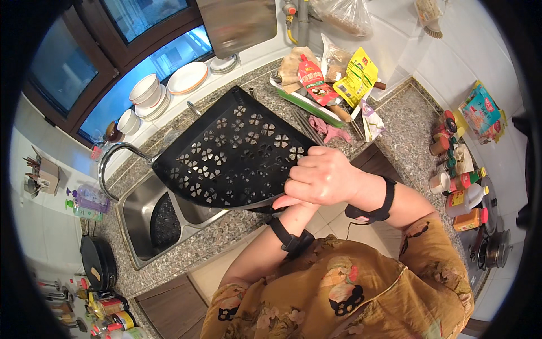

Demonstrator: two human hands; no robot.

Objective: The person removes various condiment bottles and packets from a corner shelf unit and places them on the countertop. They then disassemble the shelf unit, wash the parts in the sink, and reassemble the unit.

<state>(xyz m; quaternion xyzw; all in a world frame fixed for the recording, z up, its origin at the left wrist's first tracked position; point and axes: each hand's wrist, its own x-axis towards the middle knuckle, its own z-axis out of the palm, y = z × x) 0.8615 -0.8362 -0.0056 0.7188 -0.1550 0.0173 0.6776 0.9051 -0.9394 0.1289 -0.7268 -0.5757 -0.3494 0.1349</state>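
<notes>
A black fan-shaped rack panel (226,141) with clover-shaped cut-outs is held up, tilted, over the sink and counter. My right hand (319,178) is closed around its right corner, knuckles up. My left hand (300,210) reaches in from below, crossing under the right one; its fingers are hidden behind the right hand and the panel. In the left basin of the steel sink (131,226) lies a dark, rounded piece (165,223) with a mesh-like surface. The right basin is mostly covered by the panel.
A curved faucet (103,169) rises behind the sink. White bowls and plates (189,77) line the window sill. A tray of food packets (327,113) and a pink cloth (327,130) lie behind the panel. Sauce bottles (468,200) stand at right, a black pan (97,263) at left.
</notes>
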